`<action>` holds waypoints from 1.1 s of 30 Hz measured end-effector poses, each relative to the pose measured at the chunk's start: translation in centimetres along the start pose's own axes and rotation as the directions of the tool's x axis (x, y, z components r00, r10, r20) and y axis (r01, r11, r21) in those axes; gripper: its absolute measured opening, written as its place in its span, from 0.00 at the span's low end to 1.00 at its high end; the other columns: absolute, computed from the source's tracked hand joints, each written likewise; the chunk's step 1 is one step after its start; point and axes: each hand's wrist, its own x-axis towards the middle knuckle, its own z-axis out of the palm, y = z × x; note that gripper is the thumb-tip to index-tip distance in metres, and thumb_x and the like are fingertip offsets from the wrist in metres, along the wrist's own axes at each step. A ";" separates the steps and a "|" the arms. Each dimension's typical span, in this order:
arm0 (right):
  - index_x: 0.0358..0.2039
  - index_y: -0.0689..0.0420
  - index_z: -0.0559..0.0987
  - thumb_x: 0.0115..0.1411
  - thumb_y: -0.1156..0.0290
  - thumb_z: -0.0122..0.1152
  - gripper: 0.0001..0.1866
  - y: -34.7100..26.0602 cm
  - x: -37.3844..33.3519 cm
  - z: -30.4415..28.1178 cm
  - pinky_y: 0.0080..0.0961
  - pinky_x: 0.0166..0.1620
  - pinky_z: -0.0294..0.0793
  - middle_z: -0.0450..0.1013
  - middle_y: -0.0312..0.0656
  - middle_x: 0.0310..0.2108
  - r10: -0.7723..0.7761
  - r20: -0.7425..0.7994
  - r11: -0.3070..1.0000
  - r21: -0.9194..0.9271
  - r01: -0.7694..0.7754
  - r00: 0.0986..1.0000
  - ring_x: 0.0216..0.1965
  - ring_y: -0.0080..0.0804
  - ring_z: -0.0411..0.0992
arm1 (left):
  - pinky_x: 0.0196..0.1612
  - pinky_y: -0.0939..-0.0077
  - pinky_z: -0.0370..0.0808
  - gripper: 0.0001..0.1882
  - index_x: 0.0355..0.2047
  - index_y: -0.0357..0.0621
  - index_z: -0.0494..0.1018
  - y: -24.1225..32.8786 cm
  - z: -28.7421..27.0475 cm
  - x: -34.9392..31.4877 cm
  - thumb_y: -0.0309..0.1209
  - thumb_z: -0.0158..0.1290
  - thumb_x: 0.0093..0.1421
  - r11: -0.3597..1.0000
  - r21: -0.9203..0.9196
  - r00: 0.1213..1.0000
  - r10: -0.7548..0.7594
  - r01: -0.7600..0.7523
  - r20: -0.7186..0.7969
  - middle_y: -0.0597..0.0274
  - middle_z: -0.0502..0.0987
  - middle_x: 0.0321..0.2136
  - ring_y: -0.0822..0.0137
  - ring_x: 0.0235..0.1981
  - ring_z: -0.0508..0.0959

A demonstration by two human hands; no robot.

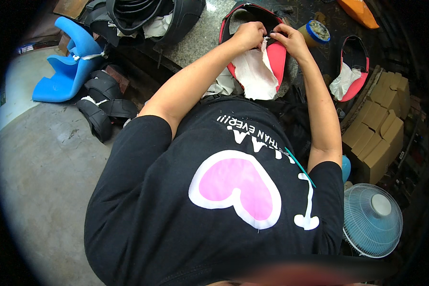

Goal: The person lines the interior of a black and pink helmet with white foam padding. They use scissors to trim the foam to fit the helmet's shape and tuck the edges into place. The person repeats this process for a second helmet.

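Note:
In front of me lies a red and black cap-shaped piece (278,59) with a dark rim and a grey inside; I cannot tell its exact kind. A crumpled white sheet (255,71), paper or thin cloth, hangs over its near side. My left hand (250,35) is closed over the opening, fingertips pinched at the sheet's narrow upper end. Close beside it, my right hand (291,42) pinches thumb and fingers together at the same spot by the rim. What lies right between the fingertips is small and partly hidden.
A similar red and black piece (356,88) with white stuffing sits at right, near a yellow-sided tub (314,33). Cardboard boxes (379,128) and a fan (372,219) stand lower right. Black strapped pieces (105,95), a blue foam sheet (74,66) and a black bag-like bundle (183,21) are left.

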 end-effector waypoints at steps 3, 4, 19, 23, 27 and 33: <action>0.36 0.54 0.80 0.55 0.60 0.67 0.13 -1.3 -0.4 -0.2 0.33 0.40 0.74 0.76 0.40 0.37 -0.090 -0.124 0.984 -0.166 0.069 0.988 0.37 0.40 0.76 | 0.25 0.72 0.79 0.12 0.41 0.40 0.79 -0.1 -0.2 0.4 0.31 0.57 0.58 0.974 0.202 0.991 0.081 -0.100 0.104 0.55 0.79 0.27 0.66 0.24 0.81; 0.36 0.53 0.80 0.55 0.59 0.68 0.13 -1.9 -0.8 -0.3 0.33 0.41 0.75 0.75 0.40 0.39 -0.084 -0.158 0.971 -0.233 0.045 0.984 0.38 0.41 0.76 | 0.25 0.72 0.79 0.13 0.41 0.40 0.79 -0.3 -0.2 0.4 0.32 0.59 0.56 0.954 0.247 0.983 0.145 -0.168 0.109 0.55 0.79 0.28 0.66 0.24 0.81; 0.41 0.51 0.75 0.49 0.55 0.72 0.23 -9.2 -7.6 1.5 0.37 0.39 0.76 0.77 0.40 0.34 -0.007 -0.300 0.807 -0.565 -0.171 0.954 0.39 0.39 0.76 | 0.31 0.72 0.79 0.14 0.38 0.47 0.80 1.0 -0.2 2.7 0.41 0.60 0.55 0.936 0.341 0.969 0.003 -0.089 0.246 0.58 0.80 0.24 0.66 0.25 0.81; 0.35 0.50 0.75 0.50 0.67 0.66 0.12 -9.5 -7.8 2.6 0.38 0.38 0.75 0.76 0.38 0.30 -0.014 -0.252 0.800 -0.584 -0.140 0.968 0.36 0.40 0.75 | 0.46 0.62 0.76 0.16 0.40 0.54 0.81 1.3 0.3 3.2 0.46 0.56 0.57 0.770 0.578 0.963 0.214 -0.268 0.161 0.57 0.82 0.32 0.55 0.38 0.81; 0.32 0.50 0.75 0.47 0.74 0.61 0.10 -9.0 -7.9 3.7 0.35 0.39 0.74 0.73 0.37 0.30 -0.327 -0.064 0.754 -0.619 0.219 0.943 0.36 0.38 0.73 | 0.45 0.60 0.76 0.16 0.39 0.53 0.81 0.8 0.2 4.5 0.46 0.55 0.58 0.743 0.587 0.947 0.246 -0.323 0.208 0.56 0.82 0.33 0.53 0.38 0.81; 0.33 0.52 0.74 0.53 0.73 0.58 0.06 -8.2 -7.7 3.4 0.35 0.40 0.75 0.73 0.40 0.30 -0.345 0.109 0.863 -0.353 0.361 0.932 0.37 0.40 0.74 | 0.42 0.63 0.76 0.18 0.38 0.46 0.80 0.1 -0.9 4.5 0.47 0.56 0.57 0.875 0.376 0.926 0.180 -0.306 0.333 0.55 0.81 0.32 0.55 0.35 0.81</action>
